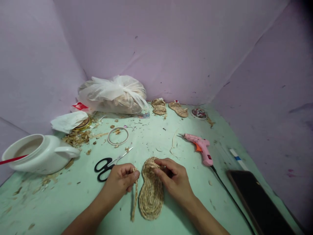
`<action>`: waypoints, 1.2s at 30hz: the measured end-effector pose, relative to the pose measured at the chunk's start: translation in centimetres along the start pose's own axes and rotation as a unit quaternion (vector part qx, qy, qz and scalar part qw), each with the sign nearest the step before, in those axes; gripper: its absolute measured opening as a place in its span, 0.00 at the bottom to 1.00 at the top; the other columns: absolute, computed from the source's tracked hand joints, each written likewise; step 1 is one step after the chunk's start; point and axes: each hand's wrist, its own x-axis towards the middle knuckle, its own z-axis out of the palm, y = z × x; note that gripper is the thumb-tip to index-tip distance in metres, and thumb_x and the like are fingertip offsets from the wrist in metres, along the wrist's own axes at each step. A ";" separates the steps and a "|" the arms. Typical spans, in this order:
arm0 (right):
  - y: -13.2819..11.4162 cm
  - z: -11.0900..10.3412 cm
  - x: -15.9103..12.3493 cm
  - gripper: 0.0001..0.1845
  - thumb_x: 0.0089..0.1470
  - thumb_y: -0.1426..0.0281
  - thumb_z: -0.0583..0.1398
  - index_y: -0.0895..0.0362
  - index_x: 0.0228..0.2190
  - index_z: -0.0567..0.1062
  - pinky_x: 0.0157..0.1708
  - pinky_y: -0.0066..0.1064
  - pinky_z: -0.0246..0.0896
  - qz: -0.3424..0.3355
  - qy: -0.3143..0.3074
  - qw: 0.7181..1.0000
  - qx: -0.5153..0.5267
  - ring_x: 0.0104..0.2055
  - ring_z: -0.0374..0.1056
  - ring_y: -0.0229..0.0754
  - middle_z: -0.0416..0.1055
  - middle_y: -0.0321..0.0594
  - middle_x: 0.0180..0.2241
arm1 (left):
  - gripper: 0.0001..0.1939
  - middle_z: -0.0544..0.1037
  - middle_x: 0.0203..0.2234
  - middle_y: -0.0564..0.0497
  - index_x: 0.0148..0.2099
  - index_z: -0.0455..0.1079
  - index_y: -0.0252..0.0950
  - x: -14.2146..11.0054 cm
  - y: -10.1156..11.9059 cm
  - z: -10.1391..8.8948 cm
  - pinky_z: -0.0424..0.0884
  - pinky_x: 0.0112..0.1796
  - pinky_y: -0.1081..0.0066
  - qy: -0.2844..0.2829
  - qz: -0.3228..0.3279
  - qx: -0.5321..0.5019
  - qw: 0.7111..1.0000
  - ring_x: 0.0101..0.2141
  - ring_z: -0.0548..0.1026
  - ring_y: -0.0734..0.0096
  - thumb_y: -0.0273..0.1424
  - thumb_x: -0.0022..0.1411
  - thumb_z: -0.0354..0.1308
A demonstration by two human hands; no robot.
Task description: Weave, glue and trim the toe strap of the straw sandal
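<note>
A woven straw sandal sole point(151, 195) lies on the pale green tabletop, its braid coiled in rounds. My right hand point(174, 174) grips the far end of the sole, thumb and fingers pinched at its edge. To the left of the sole, my left hand point(123, 178) pinches a length of braided straw cord point(134, 202), whose free end hangs down toward me. Black-handled scissors point(107, 166) lie with blades apart just beyond my left hand. Whether the cord joins the sole cannot be made out.
A pink glue gun point(199, 145) with a black cable and a dark phone point(259, 199) lie at right. Two small straw sandals point(158, 107) and a bowl of beads point(199, 113) sit behind. A tape roll point(117, 135), white pot point(49, 156) and tied plastic bag point(114, 94) are leftward.
</note>
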 end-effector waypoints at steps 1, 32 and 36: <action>0.0 0.0 0.1 0.08 0.48 0.71 0.61 0.55 0.34 0.77 0.26 0.29 0.62 -0.004 -0.004 1.000 -0.002 0.27 0.67 0.38 0.75 0.39 0.30 | 0.16 0.60 0.08 0.60 0.21 0.60 0.35 0.0 0.0 0.0 0.49 0.16 0.78 -0.001 -0.002 0.007 1.000 0.12 0.54 0.82 0.44 0.46 0.55; 0.3 -0.2 0.3 0.08 0.48 0.74 0.60 0.56 0.33 0.76 0.24 0.27 0.62 -0.034 -0.006 0.999 0.020 0.25 0.66 0.37 0.73 0.38 0.26 | 0.05 0.71 0.25 0.53 0.31 0.68 0.39 1.3 2.3 1.3 0.64 0.26 0.73 0.072 0.258 0.346 0.899 0.25 0.69 0.72 0.26 0.54 0.52; 0.0 -0.3 0.4 0.07 0.49 0.74 0.60 0.57 0.33 0.76 0.24 0.27 0.62 -0.039 -0.001 0.999 0.024 0.25 0.67 0.37 0.73 0.38 0.26 | 0.05 0.69 0.25 0.54 0.29 0.67 0.38 2.1 2.2 2.2 0.63 0.27 0.74 0.040 0.236 0.285 0.928 0.25 0.68 0.74 0.24 0.54 0.52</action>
